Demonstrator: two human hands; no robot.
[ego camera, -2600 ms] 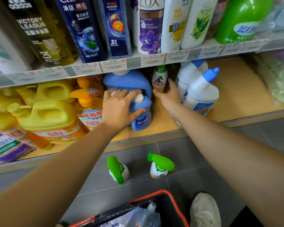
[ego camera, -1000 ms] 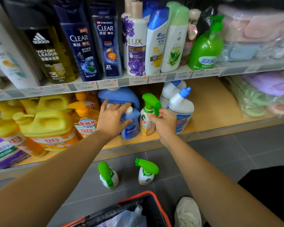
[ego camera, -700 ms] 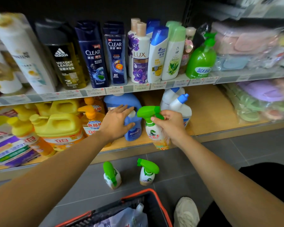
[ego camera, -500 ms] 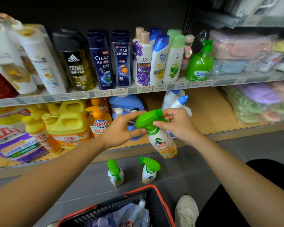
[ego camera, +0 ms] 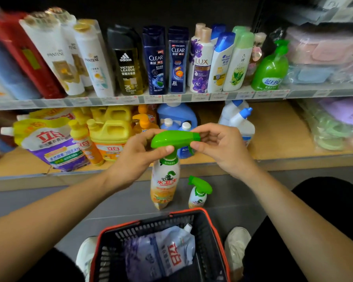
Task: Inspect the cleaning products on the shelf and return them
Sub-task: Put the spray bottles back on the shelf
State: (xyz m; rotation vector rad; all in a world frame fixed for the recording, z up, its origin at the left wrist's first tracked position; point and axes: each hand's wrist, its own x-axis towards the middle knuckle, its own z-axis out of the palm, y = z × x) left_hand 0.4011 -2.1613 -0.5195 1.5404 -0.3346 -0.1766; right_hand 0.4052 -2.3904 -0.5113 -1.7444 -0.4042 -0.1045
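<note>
While the left hand (ego camera: 135, 157) pinches the sprayer's (ego camera: 167, 171) green head, the right hand (ego camera: 222, 149) pinches its nozzle end, above the basket (ego camera: 216, 231).

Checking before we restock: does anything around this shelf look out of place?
Yes: a small spray bottle stands on the floor below the lower shelf, off the display. It matches the held spray bottle.
</note>
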